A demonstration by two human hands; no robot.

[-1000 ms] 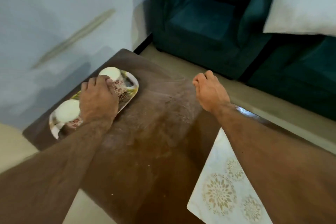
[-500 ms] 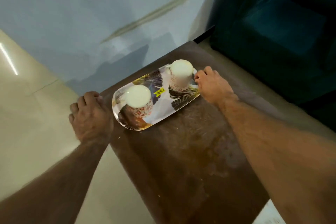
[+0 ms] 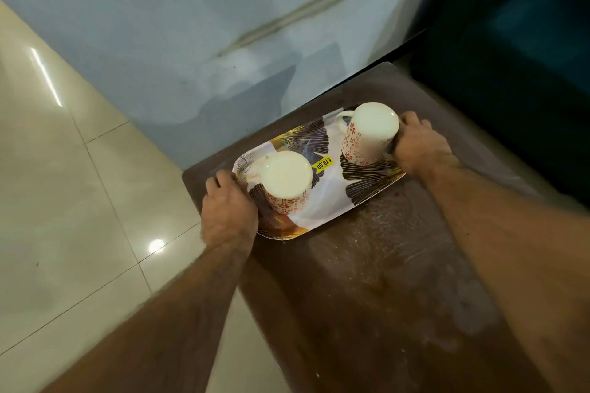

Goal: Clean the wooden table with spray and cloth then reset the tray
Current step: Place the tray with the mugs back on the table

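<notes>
A white tray [image 3: 332,191] with dark leaf prints and a yellow price sticker lies at the far left corner of the dark wooden table [image 3: 383,281]. Two white mugs with red flowers stand upside down on it, one at the near left [image 3: 286,180] and one at the far right [image 3: 370,132]. My left hand [image 3: 228,210] grips the tray's left end. My right hand [image 3: 419,145] grips its right end, beside the far mug. The tabletop in front of the tray is smeared and dusty. No spray bottle or cloth is in view.
A pale blue wall [image 3: 207,25] runs behind the table. Glossy cream floor tiles [image 3: 64,185] lie to the left. A dark teal sofa [image 3: 526,41] stands at the right, close to the table's far edge.
My left hand has moved from the table's left edge onto the tray's left end. My right hand has closed on the tray's right end. The view has shifted left.
</notes>
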